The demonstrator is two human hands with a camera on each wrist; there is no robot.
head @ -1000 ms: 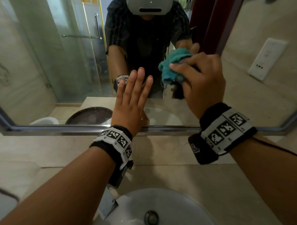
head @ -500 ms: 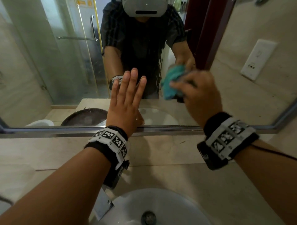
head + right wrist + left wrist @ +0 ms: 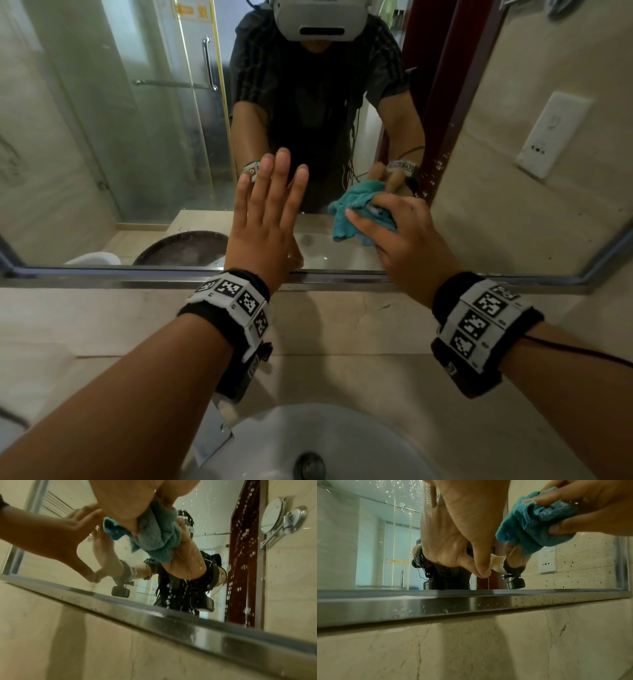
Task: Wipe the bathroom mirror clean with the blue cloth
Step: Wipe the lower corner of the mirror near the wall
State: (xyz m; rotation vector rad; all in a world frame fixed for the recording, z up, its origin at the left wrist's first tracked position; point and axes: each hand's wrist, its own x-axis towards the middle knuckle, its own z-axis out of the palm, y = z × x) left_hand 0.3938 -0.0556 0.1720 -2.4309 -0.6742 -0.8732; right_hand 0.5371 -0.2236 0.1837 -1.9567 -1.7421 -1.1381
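The bathroom mirror [image 3: 144, 144] fills the wall above the counter, framed in steel [image 3: 102, 275]. My left hand [image 3: 267, 219] lies flat against the glass with straight fingers, just above the lower frame. My right hand [image 3: 407, 236] grips the bunched blue cloth [image 3: 356, 214] and presses it on the glass, low and right of the left hand. In the left wrist view the blue cloth [image 3: 534, 524] sits crumpled under curled fingers [image 3: 570, 494]. In the right wrist view the cloth [image 3: 157, 534] touches the mirror [image 3: 202, 524], which carries water drops.
A white basin [image 3: 342, 442] with a drain sits below my arms in the stone counter [image 3: 102, 329]. A wall socket [image 3: 551, 133] is at the right. A round shaving mirror [image 3: 274, 515] juts from the right wall. The mirror's right frame edge [image 3: 606, 250] slants nearby.
My right hand has carried the cloth down the glass, from upper right toward the lower frame. The left hand has stayed flat on the mirror.
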